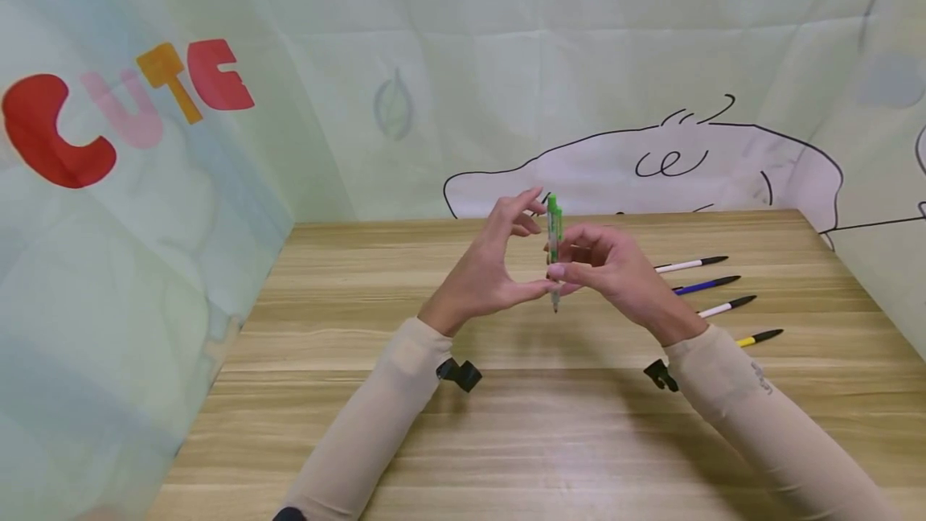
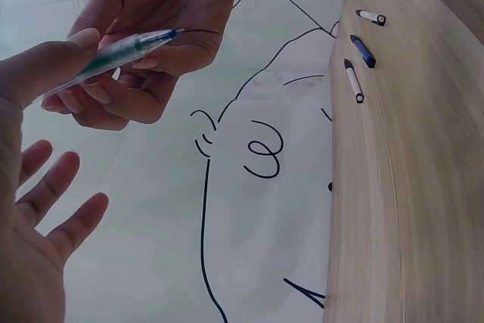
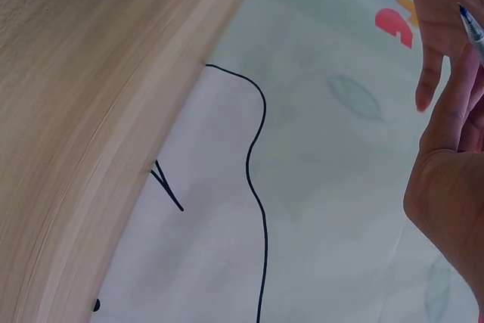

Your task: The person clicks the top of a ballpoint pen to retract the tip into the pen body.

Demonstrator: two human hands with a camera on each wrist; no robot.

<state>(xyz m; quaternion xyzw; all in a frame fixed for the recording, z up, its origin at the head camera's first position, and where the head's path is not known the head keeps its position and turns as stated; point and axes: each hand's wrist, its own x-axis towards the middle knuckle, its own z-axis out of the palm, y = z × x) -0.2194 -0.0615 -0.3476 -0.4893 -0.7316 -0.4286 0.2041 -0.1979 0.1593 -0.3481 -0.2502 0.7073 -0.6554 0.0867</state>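
A clear pen with a green clip and push button [image 1: 555,231] is held upright above the table, its tip pointing down. My right hand [image 1: 615,276] pinches it by the lower barrel, between thumb and fingertips. Across from it, my left hand [image 1: 485,264] forms a wide C, with the thumb against the lower part of the pen and the fingers near its top. In the left wrist view the clear barrel [image 2: 125,52] shows green inside and a blue tip, and several left fingers [image 2: 76,217] are spread away from it. Only the pen's tip end [image 3: 472,32] appears in the right wrist view.
To the right on the wooden table [image 1: 347,392] lie several pens in a row: a white one [image 1: 690,264], a blue one [image 1: 707,285], another white one [image 1: 727,306] and a yellow one [image 1: 760,338]. A printed cloth [image 1: 347,143] hangs behind the table.
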